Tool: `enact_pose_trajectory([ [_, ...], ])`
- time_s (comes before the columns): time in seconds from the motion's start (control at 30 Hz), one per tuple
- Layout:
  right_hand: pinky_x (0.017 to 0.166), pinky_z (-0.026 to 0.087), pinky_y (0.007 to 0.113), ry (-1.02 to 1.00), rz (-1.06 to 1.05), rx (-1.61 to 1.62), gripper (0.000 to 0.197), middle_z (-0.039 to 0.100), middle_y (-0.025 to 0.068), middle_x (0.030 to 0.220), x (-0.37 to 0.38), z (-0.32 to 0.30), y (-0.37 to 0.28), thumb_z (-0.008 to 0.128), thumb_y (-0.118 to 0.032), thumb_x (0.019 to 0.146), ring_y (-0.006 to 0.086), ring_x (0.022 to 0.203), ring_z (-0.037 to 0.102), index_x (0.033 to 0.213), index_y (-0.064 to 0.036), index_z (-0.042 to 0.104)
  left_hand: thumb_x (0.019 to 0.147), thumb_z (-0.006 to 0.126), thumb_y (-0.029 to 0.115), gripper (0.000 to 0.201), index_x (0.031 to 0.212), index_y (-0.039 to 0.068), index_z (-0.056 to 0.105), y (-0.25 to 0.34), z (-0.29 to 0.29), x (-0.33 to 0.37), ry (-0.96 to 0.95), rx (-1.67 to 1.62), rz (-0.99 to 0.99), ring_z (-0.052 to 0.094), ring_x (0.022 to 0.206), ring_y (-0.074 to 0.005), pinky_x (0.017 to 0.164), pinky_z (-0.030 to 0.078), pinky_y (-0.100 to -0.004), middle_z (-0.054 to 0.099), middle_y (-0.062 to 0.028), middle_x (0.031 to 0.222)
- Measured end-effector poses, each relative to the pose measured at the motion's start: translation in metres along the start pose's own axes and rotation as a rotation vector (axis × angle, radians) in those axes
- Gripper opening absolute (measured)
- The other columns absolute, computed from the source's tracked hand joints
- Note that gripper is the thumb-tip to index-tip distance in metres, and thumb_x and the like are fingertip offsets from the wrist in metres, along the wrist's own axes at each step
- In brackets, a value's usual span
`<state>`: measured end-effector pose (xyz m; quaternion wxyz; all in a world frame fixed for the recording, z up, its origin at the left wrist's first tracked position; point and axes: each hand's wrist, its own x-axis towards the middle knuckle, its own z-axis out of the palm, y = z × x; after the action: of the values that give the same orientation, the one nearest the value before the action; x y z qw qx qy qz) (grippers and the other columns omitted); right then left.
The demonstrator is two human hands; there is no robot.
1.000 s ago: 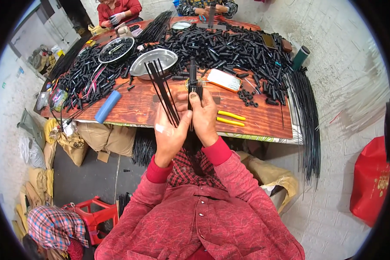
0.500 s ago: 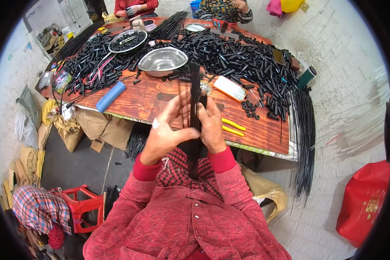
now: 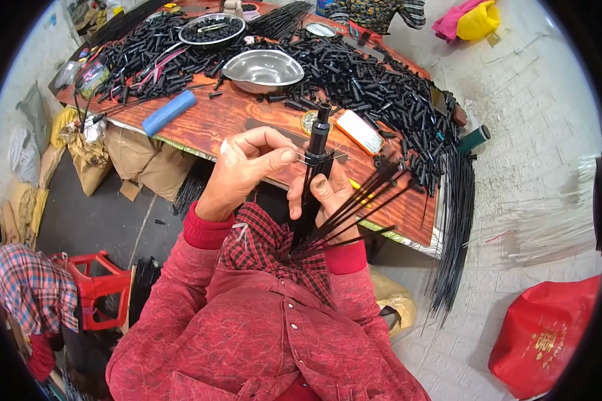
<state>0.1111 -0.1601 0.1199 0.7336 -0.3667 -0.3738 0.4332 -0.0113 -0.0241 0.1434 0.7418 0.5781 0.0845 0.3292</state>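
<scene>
Over my lap, a bundle of thin black rods [image 3: 351,215] fans out toward the right, past my right wrist. A stepped black plastic tube [image 3: 320,131] stands upright above it. My right hand [image 3: 332,197] is closed around the dark stem and rods just below the tube, its thumb lying across the front. Beside the tube's lower collar, my left hand [image 3: 251,164] pinches a thin pale wire [image 3: 302,156] between thumb and forefinger. More fine wire ends stick out right of the collar. How the wire runs around or through the collar is too small to tell.
Black tubes [image 3: 374,87] are heaped across the wooden table [image 3: 207,127]. A metal bowl [image 3: 264,69], a blue roll [image 3: 169,113] and an orange-rimmed white box [image 3: 359,131] stand nearer. Long black rods [image 3: 453,227] hang off the right edge. A red stool [image 3: 104,287] stands left.
The upright black bundle between my hands now shows a tube on top, with rods splayed right. My left hand has gone from loosely spread to pinching wire. The view has shifted.
</scene>
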Motion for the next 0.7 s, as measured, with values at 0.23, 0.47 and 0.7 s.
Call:
enact_pose_trajectory([
  [0.23,0.05,0.05,0.028,-0.02,0.039,0.051,0.052,0.067,0.0138,0.079,-0.006,0.006,0.001,0.06,-0.032,0.1,0.0203,0.055,0.061,0.141,-0.0047,0.047,0.087,0.071,0.003,0.011,0.079,0.001,0.063,0.001,0.0,0.0,-0.126,-0.098,0.167,0.061,0.094,-0.0179,0.086,0.05,-0.0325,0.061,-0.0088,0.097],
  [0.47,0.049,0.05,0.027,-0.049,0.028,0.052,0.041,0.066,0.0146,0.08,-0.009,0.013,-0.003,0.06,-0.031,0.1,0.0197,0.055,0.062,0.129,-0.0031,0.054,0.082,0.072,0.002,0.013,0.075,0.002,0.061,0.007,0.005,-0.001,-0.124,0.146,0.377,0.059,0.101,-0.022,0.09,0.048,-0.0367,0.059,-0.0081,0.093],
  [0.7,0.055,0.052,0.028,-0.04,0.037,0.066,0.046,0.067,0.0127,0.082,-0.01,0.006,0.004,0.06,-0.031,0.1,0.0194,0.058,0.063,0.134,-0.0021,0.05,0.082,0.071,0.0,0.01,0.076,0.001,0.062,0.005,0.005,-0.003,-0.078,0.256,0.32,0.06,0.099,-0.0221,0.089,0.048,-0.0367,0.059,-0.0084,0.093],
])
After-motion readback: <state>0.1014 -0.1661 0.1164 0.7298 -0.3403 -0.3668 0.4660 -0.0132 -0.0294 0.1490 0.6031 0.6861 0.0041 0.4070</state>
